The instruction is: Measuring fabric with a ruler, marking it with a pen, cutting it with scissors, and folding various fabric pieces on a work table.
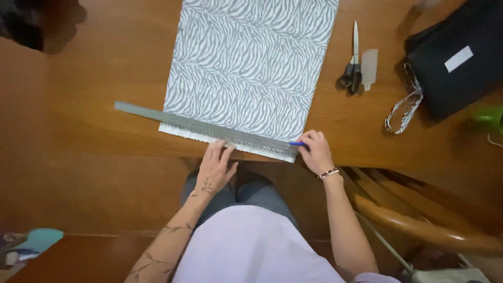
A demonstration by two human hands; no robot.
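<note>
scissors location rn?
Head view, upper right: the scissors lie closed on the wooden table, between the zebra-print fabric and a black bag.

The person wears a pale lilac top with short sleeves and grey-blue jeans, seen just below the table (105, 68) edge. The left forearm bears fine line tattoos of leafy vines and sprigs, running from near the elbow up onto the back of the left hand (215, 170). A thin beaded bracelet, red and white, circles the wrist of the right hand (316, 153).
</note>
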